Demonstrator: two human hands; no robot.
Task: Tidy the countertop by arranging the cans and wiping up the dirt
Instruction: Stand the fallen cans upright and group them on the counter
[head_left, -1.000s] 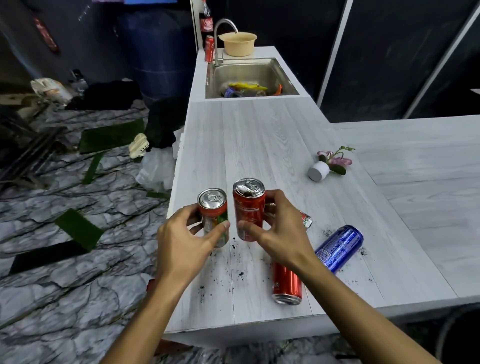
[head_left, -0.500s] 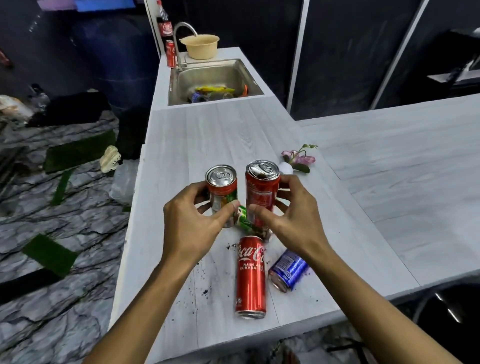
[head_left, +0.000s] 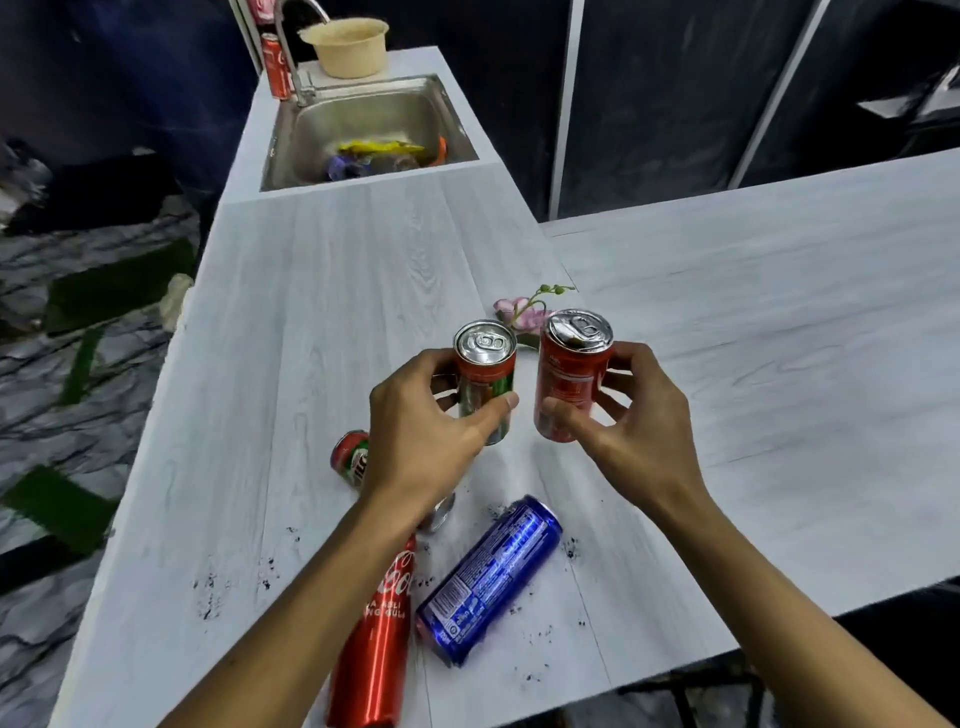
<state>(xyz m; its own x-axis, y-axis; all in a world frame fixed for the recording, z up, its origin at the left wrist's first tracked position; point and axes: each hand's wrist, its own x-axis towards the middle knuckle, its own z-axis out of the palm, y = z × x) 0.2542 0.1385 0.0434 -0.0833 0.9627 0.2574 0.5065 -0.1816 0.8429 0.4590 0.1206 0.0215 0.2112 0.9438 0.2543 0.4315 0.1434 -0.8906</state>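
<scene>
Beyond the blue can (head_left: 491, 574), on its far side, both hands hold short cans upright, side by side with a narrow gap between them. The left hand (head_left: 421, 447) curls round a green can (head_left: 485, 364), thumb across the near side and fingers behind it. The right hand (head_left: 639, 431) grips a red can (head_left: 571, 374) the same way, thumb in front and fingers wrapped round the back. Both tops face up with the tabs showing. Whether their bases rest on the countertop (head_left: 311, 312) cannot be told.

The blue can lies on its side, at a slant. Just left of it a cola can (head_left: 376, 654) also lies flat, partly hidden under the left forearm, its end near the counter's front edge. Up and left of the blue can a tipped can (head_left: 350, 457) pokes out from behind the left hand. Dirt (head_left: 210, 597) is scattered in dark specks around the blue can, on both sides, thickest well to its left.

Past the held cans, a flower (head_left: 514, 309) lies on the countertop. Far beyond the blue can is the sink (head_left: 363, 114), with coloured items in it, a bowl (head_left: 345, 47) behind it and a standing can (head_left: 275, 65) by the tap.
</scene>
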